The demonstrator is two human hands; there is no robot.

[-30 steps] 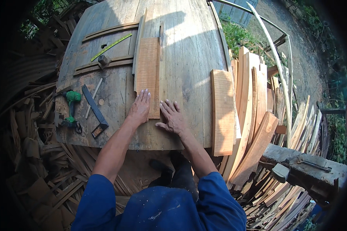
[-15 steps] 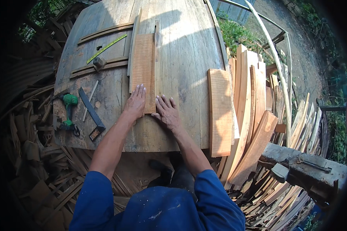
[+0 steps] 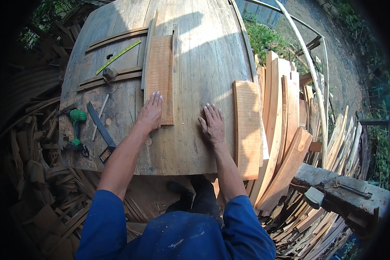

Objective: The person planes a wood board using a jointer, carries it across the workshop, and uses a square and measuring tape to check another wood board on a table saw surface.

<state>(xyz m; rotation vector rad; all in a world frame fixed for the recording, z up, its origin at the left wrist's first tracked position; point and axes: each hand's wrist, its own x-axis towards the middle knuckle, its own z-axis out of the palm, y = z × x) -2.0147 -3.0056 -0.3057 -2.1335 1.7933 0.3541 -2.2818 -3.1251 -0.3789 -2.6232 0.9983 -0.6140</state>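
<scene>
A reddish-brown wooden board (image 3: pixel 161 65) lies lengthwise on the worktable (image 3: pixel 195 86), flush along a long wooden strip (image 3: pixel 150 52) on its left. A thinner strip (image 3: pixel 174 47) touches its far right edge. My left hand (image 3: pixel 151 113) lies flat on the board's near left end, fingers stretched forward. To the right of the board, apart from it, my right hand (image 3: pixel 213 125) hovers over or rests on the tabletop, fingers spread and holding nothing. A second sawn board (image 3: pixel 247 125), slightly curved, lies along the table's right edge, just beyond that hand.
On the left lie a green cordless drill (image 3: pixel 77 123), a try square (image 3: pixel 102 130), a thin pale stick (image 3: pixel 100 117), a yellow ruler (image 3: pixel 118 57) and a dark block (image 3: pixel 109 73) on a slatted piece. Curved planks (image 3: pixel 275 112) lean at the right; wood offcuts (image 3: pixel 34 208) cover the ground.
My right hand has left the near right edge of the board and moved right, toward the second board. My left hand stays on the first board.
</scene>
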